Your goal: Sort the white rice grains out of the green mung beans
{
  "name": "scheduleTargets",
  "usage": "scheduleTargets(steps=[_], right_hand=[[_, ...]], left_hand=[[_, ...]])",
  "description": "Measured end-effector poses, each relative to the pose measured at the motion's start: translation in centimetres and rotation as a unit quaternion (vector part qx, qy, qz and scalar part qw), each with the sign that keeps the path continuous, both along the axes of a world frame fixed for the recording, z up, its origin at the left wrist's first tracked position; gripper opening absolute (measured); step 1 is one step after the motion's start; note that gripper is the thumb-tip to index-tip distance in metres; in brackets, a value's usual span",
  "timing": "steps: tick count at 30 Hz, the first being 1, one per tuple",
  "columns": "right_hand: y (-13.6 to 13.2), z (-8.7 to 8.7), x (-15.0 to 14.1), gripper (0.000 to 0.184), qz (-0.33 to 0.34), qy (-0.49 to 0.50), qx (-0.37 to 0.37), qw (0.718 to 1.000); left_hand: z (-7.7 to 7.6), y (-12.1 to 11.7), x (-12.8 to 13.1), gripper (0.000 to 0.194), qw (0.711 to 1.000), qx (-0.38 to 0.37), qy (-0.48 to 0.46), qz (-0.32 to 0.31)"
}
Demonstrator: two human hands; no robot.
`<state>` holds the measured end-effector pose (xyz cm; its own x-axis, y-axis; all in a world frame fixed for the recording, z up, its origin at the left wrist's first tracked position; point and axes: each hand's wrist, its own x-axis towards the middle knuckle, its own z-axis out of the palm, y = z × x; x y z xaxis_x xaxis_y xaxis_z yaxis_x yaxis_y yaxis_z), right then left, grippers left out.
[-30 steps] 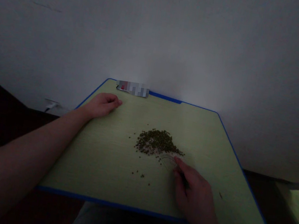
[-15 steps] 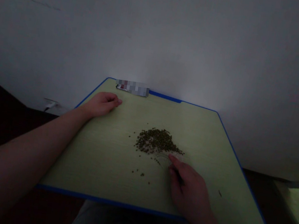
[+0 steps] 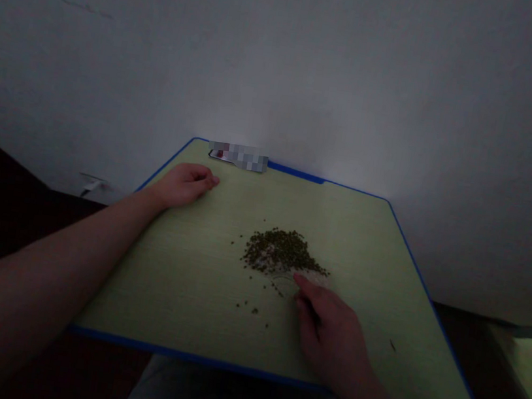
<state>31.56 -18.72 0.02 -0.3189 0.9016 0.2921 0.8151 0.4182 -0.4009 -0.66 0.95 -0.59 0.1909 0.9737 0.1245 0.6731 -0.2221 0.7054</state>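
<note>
A heap of small dark green beans (image 3: 281,248) lies mid-table, with paler grains mixed in and along its near right side. Just right of its near edge, my right hand (image 3: 334,331) is closed, thumb and forefinger pinching a clear thin piece with a curved rim (image 3: 284,284). That see-through piece touches the near side of the heap; its full shape is hard to make out in the dim light. At the table's far left, my left hand (image 3: 185,185) rests with its fingers curled in, and nothing shows in it.
The pale yellow-green table (image 3: 174,292) has a blue rim and stands against a grey wall (image 3: 285,63). A flat, partly blurred-out object (image 3: 238,158) lies at its back edge. Several stray beans are scattered before the heap. A plug (image 3: 91,187) sits low on the wall.
My right hand has shifted slightly left, bringing the clear piece a little further along the heap's near edge. My left hand stays put; the whole view has moved a touch.
</note>
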Motion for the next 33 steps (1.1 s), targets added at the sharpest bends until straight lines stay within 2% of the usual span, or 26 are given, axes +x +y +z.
scheduleTargets(steps=[14,33], right_hand=[[0.87,0.65,-0.27,0.038,0.005,0.032,-0.053,0.998],[0.42,0.45,-0.56,0.037,0.024,0.025,-0.061,0.998]], left_hand=[[0.27,-0.13,0.06,0.035,1.000,-0.002,0.007,-0.001],[0.07,-0.07,0.01,0.035,1.000,-0.015,-0.004,0.003]])
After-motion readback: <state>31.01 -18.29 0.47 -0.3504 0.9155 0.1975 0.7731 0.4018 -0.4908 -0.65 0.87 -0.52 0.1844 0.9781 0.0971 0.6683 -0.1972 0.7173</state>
